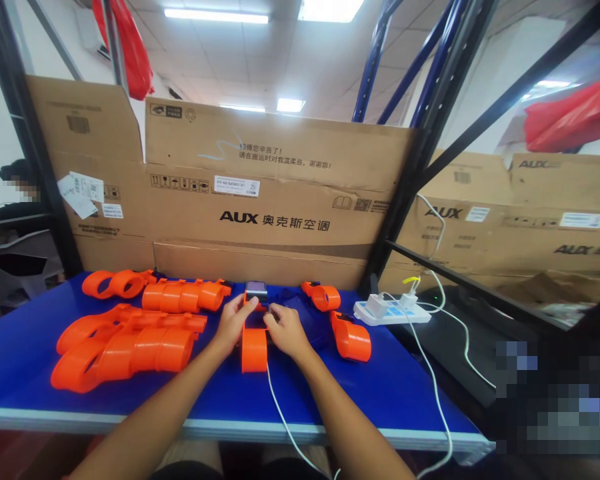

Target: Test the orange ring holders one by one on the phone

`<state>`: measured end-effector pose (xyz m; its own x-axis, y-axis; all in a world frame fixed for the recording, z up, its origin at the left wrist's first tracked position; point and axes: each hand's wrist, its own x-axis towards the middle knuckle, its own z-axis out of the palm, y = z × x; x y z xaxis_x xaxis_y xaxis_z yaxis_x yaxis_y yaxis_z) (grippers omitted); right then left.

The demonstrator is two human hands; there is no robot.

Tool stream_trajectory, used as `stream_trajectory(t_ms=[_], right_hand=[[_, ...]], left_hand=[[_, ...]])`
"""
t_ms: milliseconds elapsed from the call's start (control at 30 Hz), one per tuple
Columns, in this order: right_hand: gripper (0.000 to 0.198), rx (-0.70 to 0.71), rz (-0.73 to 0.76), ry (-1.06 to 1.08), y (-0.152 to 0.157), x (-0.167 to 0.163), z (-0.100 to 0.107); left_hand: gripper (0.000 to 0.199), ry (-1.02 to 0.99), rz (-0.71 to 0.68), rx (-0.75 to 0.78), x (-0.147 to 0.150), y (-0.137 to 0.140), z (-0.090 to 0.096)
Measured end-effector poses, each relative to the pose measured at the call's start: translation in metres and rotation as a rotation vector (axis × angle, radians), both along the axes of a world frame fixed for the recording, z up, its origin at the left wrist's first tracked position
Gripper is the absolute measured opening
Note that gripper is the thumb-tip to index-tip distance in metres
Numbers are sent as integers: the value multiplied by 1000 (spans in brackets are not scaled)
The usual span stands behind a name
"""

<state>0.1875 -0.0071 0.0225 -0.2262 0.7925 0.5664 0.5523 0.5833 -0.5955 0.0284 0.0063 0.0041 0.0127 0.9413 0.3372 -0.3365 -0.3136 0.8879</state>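
My left hand (pixel 231 325) is closed on an orange plastic ring holder (pixel 254 352), thumb and fingers gripping its upper part. A small dark device with a lit screen (pixel 257 289) sits at the top of that holder. Just to the right, my right hand (pixel 289 328) is closed, fingertips curled against the side of the holder. What it pinches, if anything, is hidden. A white cable (pixel 279 413) runs from beneath the ring toward the table's front edge.
Several orange ring holders (pixel 145 350) lie at the left of the blue table (pixel 220 400); two more (pixel 353 340) lie at the right. A white power strip (pixel 393 312) with plugs and cables stands at the right edge. Cardboard (pixel 190 230) walls the back, between dark metal posts (pixel 405 173).
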Motion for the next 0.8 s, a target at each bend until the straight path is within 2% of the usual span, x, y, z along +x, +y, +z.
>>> stream_trajectory(t_ms=[800], right_hand=[[26,16,-55,12,-1,-6,-3]], left_hand=[[38,-31,25,21,0,2,-1]])
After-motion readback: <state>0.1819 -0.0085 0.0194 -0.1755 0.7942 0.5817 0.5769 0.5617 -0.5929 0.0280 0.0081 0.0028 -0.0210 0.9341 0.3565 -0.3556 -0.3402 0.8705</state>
